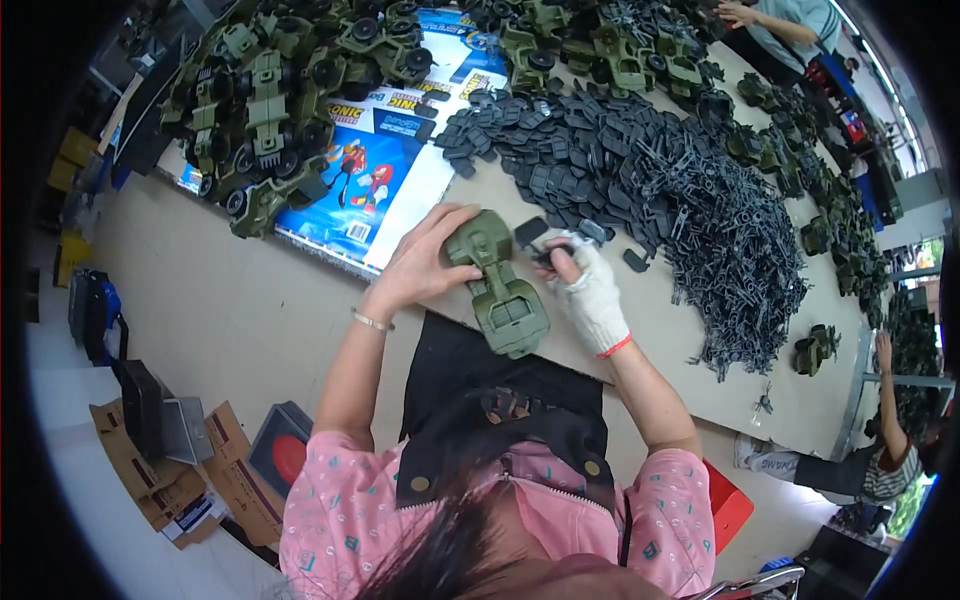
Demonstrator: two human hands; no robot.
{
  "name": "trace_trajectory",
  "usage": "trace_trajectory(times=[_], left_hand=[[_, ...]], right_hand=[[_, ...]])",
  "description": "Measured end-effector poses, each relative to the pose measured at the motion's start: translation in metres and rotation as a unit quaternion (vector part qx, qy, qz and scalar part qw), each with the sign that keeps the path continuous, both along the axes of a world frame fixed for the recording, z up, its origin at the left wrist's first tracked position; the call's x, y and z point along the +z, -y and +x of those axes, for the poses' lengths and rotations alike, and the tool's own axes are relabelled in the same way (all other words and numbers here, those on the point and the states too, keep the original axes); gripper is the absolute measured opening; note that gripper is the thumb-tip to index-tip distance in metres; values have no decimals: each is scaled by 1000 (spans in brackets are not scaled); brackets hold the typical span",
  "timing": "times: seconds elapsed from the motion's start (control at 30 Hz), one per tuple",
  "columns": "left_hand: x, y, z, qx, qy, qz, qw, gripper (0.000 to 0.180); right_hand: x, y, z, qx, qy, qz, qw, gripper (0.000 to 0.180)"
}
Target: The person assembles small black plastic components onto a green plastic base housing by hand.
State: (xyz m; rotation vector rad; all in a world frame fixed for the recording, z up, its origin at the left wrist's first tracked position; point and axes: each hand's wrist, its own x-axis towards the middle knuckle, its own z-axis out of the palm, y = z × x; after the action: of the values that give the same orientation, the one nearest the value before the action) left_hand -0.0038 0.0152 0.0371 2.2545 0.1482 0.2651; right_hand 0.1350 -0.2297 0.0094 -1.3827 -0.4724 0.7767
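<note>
My left hand [425, 260] grips the front end of an olive-green plastic toy vehicle body [500, 290] that lies near the table's front edge. My right hand [585, 285], in a white knit glove, pinches a small dark grey plastic part [545, 252] against the side of the vehicle body. A flat dark grey piece [530, 231] lies just beyond the toy.
A big heap of dark grey plastic parts [650, 170] covers the table to the right. Finished green toy vehicles [270, 100] pile up at the back left on colourful printed cardboard [385, 190]. Other people work at the far right [790, 25] and lower right [885, 440]. Cardboard boxes [170, 480] sit on the floor.
</note>
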Motion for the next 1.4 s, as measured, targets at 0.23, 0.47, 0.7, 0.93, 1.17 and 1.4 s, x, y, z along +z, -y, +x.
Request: trace_trajectory(times=[0.23, 0.47, 0.7, 0.93, 1.17, 1.4], left_hand=[[-27, 10, 40, -143, 55, -72, 986, 79], [-37, 15, 36, -136, 84, -150, 976, 62], [-39, 12, 38, -122, 51, -166, 977, 59], [-40, 11, 38, -131, 42, -177, 975, 64], [-41, 16, 32, -86, 14, -257, 962, 90], [-72, 33, 33, -25, 99, -176, 979, 104]], right_hand=[[7, 26, 22, -92, 214, -85, 969, 30], [11, -3, 38, 7, 302, -126, 945, 33], [31, -13, 38, 22, 217, -192, 957, 45], [18, -10, 30, -17, 369, -215, 904, 39], [38, -14, 5, -30, 715, -164, 679, 26], [47, -13, 23, -2, 505, -226, 833, 37]])
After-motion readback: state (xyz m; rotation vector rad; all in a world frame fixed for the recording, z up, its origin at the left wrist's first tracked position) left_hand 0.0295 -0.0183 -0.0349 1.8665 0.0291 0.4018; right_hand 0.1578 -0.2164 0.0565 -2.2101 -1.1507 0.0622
